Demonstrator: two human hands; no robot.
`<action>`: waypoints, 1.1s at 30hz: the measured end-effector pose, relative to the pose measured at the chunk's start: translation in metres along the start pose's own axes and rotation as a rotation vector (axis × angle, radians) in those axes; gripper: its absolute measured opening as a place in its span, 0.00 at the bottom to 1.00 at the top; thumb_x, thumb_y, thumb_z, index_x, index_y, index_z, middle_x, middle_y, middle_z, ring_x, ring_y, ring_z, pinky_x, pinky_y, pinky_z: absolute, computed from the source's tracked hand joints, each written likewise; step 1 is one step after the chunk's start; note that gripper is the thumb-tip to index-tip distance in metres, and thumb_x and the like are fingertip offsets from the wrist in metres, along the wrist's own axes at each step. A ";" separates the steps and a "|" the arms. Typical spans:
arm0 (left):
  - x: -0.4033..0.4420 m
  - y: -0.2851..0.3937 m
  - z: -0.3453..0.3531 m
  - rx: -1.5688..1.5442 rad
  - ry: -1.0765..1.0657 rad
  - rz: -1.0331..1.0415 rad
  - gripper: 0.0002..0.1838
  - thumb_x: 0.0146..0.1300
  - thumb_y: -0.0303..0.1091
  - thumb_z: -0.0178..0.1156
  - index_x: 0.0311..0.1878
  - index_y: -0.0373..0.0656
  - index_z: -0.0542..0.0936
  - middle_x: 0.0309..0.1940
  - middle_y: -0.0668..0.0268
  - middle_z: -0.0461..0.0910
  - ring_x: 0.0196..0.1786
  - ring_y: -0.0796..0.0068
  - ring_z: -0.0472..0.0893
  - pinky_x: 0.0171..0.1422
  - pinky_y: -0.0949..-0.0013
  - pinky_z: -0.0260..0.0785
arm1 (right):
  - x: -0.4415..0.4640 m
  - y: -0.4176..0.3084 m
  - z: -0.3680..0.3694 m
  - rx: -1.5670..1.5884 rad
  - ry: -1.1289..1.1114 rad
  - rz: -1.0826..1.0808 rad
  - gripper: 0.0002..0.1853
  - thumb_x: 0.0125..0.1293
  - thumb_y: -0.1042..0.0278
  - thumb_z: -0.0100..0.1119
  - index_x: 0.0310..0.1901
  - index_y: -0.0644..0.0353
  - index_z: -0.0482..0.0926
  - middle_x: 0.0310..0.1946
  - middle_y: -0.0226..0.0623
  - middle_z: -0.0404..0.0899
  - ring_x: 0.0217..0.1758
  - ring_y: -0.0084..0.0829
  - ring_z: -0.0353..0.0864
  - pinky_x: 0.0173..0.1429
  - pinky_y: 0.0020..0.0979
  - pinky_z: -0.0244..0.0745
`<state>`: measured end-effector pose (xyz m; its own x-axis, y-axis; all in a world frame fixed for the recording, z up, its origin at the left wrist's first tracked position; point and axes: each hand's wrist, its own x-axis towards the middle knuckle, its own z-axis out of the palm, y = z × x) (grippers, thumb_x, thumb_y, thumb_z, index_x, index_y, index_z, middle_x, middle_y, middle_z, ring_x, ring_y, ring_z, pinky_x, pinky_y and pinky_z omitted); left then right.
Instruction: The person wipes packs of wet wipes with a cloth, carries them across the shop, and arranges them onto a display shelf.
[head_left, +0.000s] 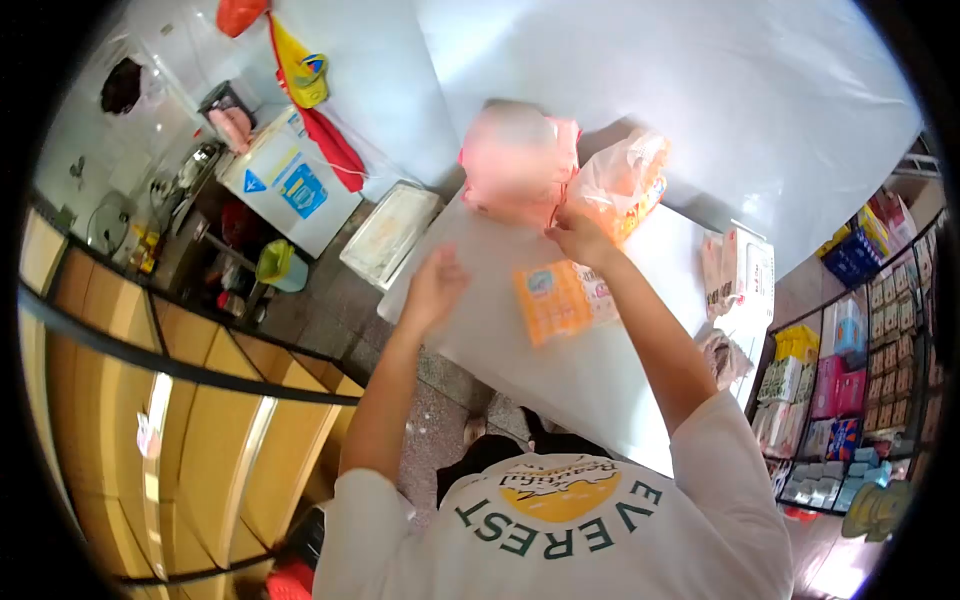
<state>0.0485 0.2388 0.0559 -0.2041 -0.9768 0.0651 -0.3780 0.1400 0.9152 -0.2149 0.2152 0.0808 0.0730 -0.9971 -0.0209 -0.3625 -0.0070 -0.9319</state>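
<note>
My left hand is over the left edge of the white table, its fingers loosely apart and slightly blurred, with nothing seen in it. Fingers pinched together, my right hand is at the lower right corner of a blurred pink package; what it grips, if anything, is hidden. Just beyond this hand, a clear plastic bag holds orange packs. An orange soft pack with a blue label lies flat on the table, partly under my right forearm.
White boxed goods sit at the table's right end. A white foam box stands on the floor to the left, near a small white fridge. Stocked shelves line the right side; yellow wooden shelves flank the left.
</note>
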 end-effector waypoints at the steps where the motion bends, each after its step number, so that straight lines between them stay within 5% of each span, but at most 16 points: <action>1: 0.041 -0.014 -0.002 -0.098 0.066 0.055 0.26 0.55 0.35 0.59 0.57 0.38 0.65 0.48 0.54 0.72 0.53 0.66 0.71 0.56 0.67 0.64 | 0.012 0.004 0.004 0.009 -0.009 0.082 0.23 0.56 0.63 0.53 0.52 0.65 0.69 0.45 0.42 0.74 0.46 0.30 0.73 0.47 0.29 0.67; 5: 0.148 -0.020 -0.002 -0.265 0.083 0.177 0.22 0.58 0.31 0.57 0.54 0.36 0.65 0.49 0.60 0.71 0.54 0.72 0.69 0.57 0.70 0.61 | 0.064 0.071 0.025 0.138 0.158 0.240 0.20 0.55 0.69 0.50 0.50 0.65 0.69 0.38 0.38 0.73 0.40 0.28 0.73 0.40 0.29 0.68; 6: 0.169 -0.035 -0.001 -0.158 -0.065 0.278 0.26 0.55 0.28 0.59 0.57 0.36 0.62 0.50 0.60 0.69 0.56 0.72 0.67 0.58 0.69 0.61 | 0.045 0.020 0.027 0.250 0.270 0.205 0.21 0.54 0.71 0.51 0.51 0.64 0.67 0.36 0.36 0.73 0.38 0.25 0.72 0.40 0.29 0.68; 7: 0.176 -0.034 0.002 -0.171 -0.119 0.278 0.26 0.55 0.28 0.59 0.57 0.36 0.62 0.50 0.60 0.69 0.56 0.72 0.67 0.58 0.69 0.61 | 0.048 0.030 0.035 0.254 0.316 0.235 0.21 0.54 0.71 0.51 0.51 0.64 0.67 0.36 0.36 0.73 0.38 0.25 0.72 0.40 0.29 0.68; 10: 0.195 -0.025 0.010 -0.502 -0.367 0.292 0.48 0.39 0.24 0.70 0.63 0.36 0.50 0.58 0.57 0.60 0.58 0.67 0.66 0.60 0.65 0.61 | 0.063 0.052 0.048 0.469 0.546 0.233 0.22 0.52 0.74 0.52 0.51 0.64 0.67 0.38 0.37 0.73 0.41 0.26 0.72 0.43 0.29 0.68; 13: 0.230 -0.043 0.008 -0.270 -0.413 0.481 0.47 0.41 0.23 0.68 0.63 0.36 0.50 0.57 0.58 0.61 0.56 0.68 0.68 0.57 0.68 0.65 | 0.074 0.052 0.062 0.423 0.778 0.050 0.22 0.51 0.72 0.54 0.50 0.65 0.68 0.41 0.39 0.74 0.42 0.26 0.73 0.46 0.29 0.68; 15: 0.233 -0.044 0.005 -0.307 -0.484 0.419 0.46 0.42 0.22 0.67 0.63 0.35 0.50 0.55 0.58 0.63 0.56 0.68 0.68 0.55 0.68 0.66 | 0.067 0.039 0.056 0.130 0.670 0.162 0.22 0.51 0.70 0.53 0.50 0.66 0.68 0.42 0.41 0.74 0.42 0.27 0.73 0.47 0.28 0.68; 18: 0.241 -0.045 -0.005 -0.586 -0.638 0.251 0.43 0.43 0.23 0.66 0.62 0.37 0.53 0.54 0.59 0.63 0.57 0.68 0.66 0.55 0.66 0.65 | 0.052 0.012 0.075 0.092 0.670 0.243 0.20 0.52 0.69 0.51 0.47 0.67 0.70 0.39 0.42 0.75 0.41 0.27 0.74 0.46 0.27 0.68; 21: 0.255 -0.083 -0.009 -0.286 -0.629 0.480 0.41 0.45 0.24 0.65 0.62 0.38 0.54 0.54 0.61 0.64 0.57 0.68 0.66 0.55 0.66 0.64 | 0.047 0.002 0.083 0.153 0.615 0.473 0.16 0.54 0.68 0.49 0.44 0.66 0.73 0.37 0.40 0.76 0.41 0.25 0.73 0.46 0.26 0.67; 24: 0.242 -0.048 -0.042 -0.206 -0.710 0.553 0.41 0.44 0.24 0.63 0.63 0.40 0.54 0.57 0.62 0.62 0.59 0.68 0.64 0.59 0.66 0.59 | 0.045 0.031 0.075 0.797 0.829 0.335 0.18 0.59 0.61 0.41 0.45 0.60 0.74 0.43 0.36 0.75 0.49 0.25 0.70 0.54 0.30 0.63; 26: 0.253 -0.077 -0.045 -0.920 -0.883 0.011 0.40 0.49 0.30 0.60 0.65 0.42 0.52 0.61 0.61 0.58 0.63 0.67 0.59 0.67 0.64 0.48 | 0.052 0.032 0.066 0.917 0.734 0.362 0.26 0.62 0.48 0.38 0.54 0.57 0.67 0.50 0.37 0.71 0.52 0.30 0.69 0.53 0.35 0.65; 28: 0.275 -0.060 -0.044 -1.207 -1.001 -0.159 0.33 0.63 0.54 0.37 0.64 0.41 0.54 0.61 0.60 0.60 0.64 0.64 0.58 0.67 0.58 0.47 | 0.061 0.034 0.059 0.938 0.560 0.372 0.31 0.62 0.40 0.36 0.60 0.52 0.61 0.54 0.38 0.68 0.55 0.36 0.68 0.52 0.37 0.67; 30: 0.287 -0.060 -0.026 -1.006 -0.864 -0.474 0.39 0.60 0.65 0.32 0.64 0.42 0.55 0.61 0.60 0.60 0.64 0.62 0.58 0.65 0.57 0.49 | 0.064 -0.023 0.058 0.921 0.364 0.144 0.40 0.56 0.28 0.35 0.62 0.53 0.58 0.60 0.39 0.61 0.61 0.39 0.62 0.58 0.41 0.65; 32: 0.267 -0.052 -0.006 -1.022 -1.070 -0.178 0.39 0.58 0.64 0.40 0.65 0.45 0.54 0.62 0.62 0.58 0.64 0.63 0.58 0.65 0.56 0.52 | 0.069 -0.034 0.056 0.945 0.245 0.043 0.46 0.50 0.21 0.32 0.62 0.51 0.60 0.62 0.39 0.58 0.62 0.37 0.61 0.60 0.43 0.61; 33: 0.267 -0.063 -0.004 -1.024 -1.095 -0.227 0.40 0.57 0.64 0.42 0.64 0.43 0.54 0.62 0.62 0.58 0.64 0.63 0.59 0.66 0.57 0.53 | 0.078 -0.017 0.057 0.976 0.277 0.135 0.45 0.51 0.22 0.33 0.62 0.50 0.59 0.60 0.38 0.60 0.59 0.34 0.64 0.55 0.38 0.66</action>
<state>0.0211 -0.0317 0.0167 -0.9545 -0.2981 -0.0083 0.1847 -0.6126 0.7685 -0.1502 0.1422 0.0748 -0.1741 -0.9684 -0.1786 0.5721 0.0482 -0.8188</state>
